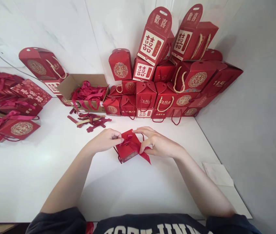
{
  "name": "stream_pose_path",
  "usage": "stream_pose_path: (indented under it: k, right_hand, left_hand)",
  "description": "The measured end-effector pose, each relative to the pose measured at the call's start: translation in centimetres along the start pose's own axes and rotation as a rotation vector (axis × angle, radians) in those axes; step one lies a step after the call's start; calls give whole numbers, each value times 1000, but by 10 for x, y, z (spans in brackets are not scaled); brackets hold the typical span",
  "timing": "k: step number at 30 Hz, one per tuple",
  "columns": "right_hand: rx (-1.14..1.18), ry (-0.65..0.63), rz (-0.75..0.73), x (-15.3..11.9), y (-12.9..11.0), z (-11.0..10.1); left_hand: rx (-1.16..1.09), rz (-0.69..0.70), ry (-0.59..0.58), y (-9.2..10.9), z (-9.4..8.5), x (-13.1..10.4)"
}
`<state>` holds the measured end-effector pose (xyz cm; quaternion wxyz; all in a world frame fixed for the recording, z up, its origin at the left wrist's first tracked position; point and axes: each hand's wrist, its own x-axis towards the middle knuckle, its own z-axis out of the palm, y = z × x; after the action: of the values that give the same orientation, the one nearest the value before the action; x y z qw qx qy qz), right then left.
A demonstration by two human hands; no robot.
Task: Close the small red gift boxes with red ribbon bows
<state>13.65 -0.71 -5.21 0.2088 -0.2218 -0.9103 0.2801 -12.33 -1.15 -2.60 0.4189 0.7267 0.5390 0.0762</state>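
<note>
A small red gift box (124, 152) lies on the white table in front of me, with dark red cord handles at its sides. Across its top runs a red ribbon (144, 156), gathered into a bow or knot near the middle. My left hand (107, 140) is at the box's left, thumb and fingers pinched on the ribbon's left part. From the right, my right hand (156, 143) pinches the ribbon's right part between thumb and finger, while its other fingers reach over the box's far edge. One ribbon tail hangs past the box's front right corner.
Behind stand stacked red gift boxes (164, 94) against the wall. A cardboard box (66, 87) holds loose red ribbons, with several flat strips (90, 121) before it. Ribboned boxes (18, 128) pile up at left. White paper (218, 174) lies by the right edge.
</note>
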Motion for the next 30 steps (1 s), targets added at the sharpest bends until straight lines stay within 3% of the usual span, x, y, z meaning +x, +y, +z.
stream_pose_path:
  k: [4, 7, 9, 11, 13, 15, 21, 30]
  right_hand:
    - [108, -10, 79, -2, -5, -7]
    - [201, 35, 316, 0, -6, -6]
    - [188, -16, 489, 1, -5, -2]
    - [203, -138, 559, 3, -3, 2]
    - [267, -222, 529, 4, -2, 5]
    - [319, -230, 490, 4, -2, 4]
    - [358, -230, 496, -1, 1, -8]
    - [345, -522, 506, -16, 19, -24]
  left_hand:
    - [11, 28, -56, 2, -2, -3]
    - [18, 28, -81, 4, -1, -4]
    - [72, -2, -33, 7, 3, -4]
    - [187, -60, 101, 10, 9, -4]
    - [316, -106, 242, 13, 15, -3]
    - [393, -115, 296, 13, 19, -2]
    - [380, -58, 219, 6, 15, 1]
    - [330, 4, 85, 10, 11, 0]
